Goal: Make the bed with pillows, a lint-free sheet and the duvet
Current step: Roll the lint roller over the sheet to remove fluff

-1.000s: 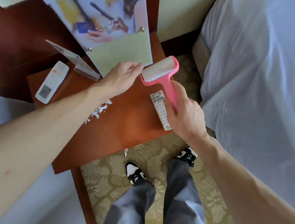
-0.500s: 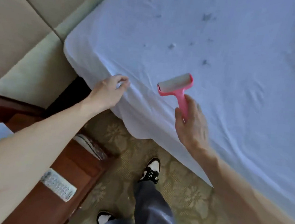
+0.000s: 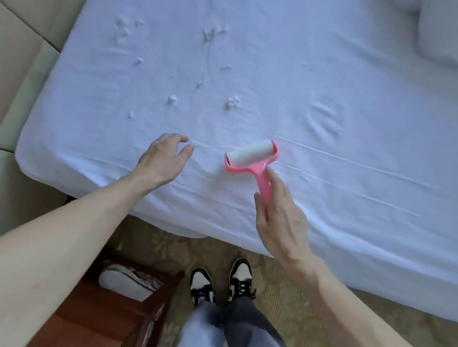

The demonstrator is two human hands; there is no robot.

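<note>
Your right hand: grips the pink lint roller by its handle. Your left hand: relaxed, empty, over the sheet. Lint scraps: beyond your left hand.

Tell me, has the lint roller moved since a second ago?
Yes. The lint roller, held in the right hand, went from above the nightstand to over the sheet, inside the bed's near edge.

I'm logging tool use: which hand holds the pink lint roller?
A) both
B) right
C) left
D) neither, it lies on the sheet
B: the right hand grips the roller by its pink handle over the sheet; the left hand is empty beside it.
</note>
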